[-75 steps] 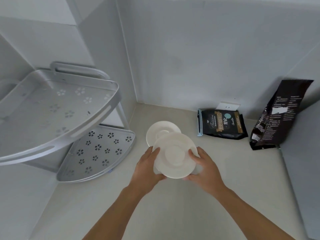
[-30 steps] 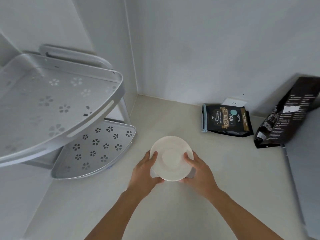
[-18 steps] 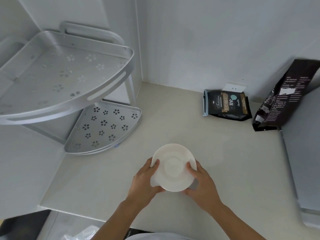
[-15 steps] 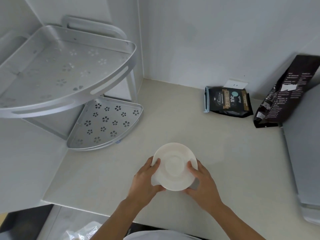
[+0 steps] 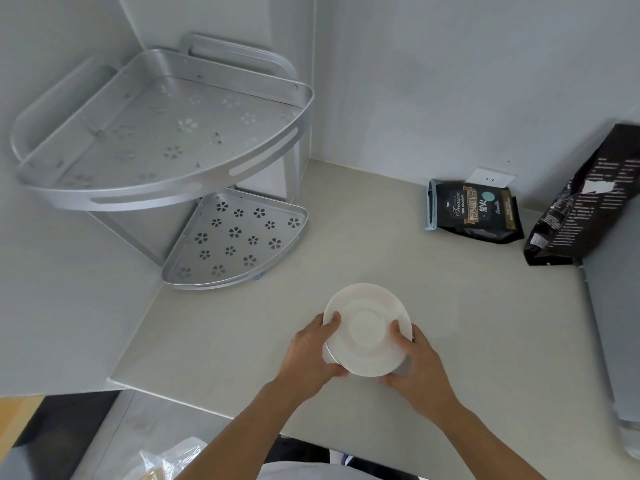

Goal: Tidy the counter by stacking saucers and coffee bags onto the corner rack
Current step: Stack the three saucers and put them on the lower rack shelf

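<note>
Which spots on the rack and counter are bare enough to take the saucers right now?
Both rack tiers are bare: upper shelf and lower shelf. The counter between the lower shelf and the flat coffee bag is open. The crowded area is far right: tall bag beside the flat one.

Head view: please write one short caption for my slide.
Both hands, left and right, hold stacked white saucers above the counter, near the bare two-tier corner rack.
</note>
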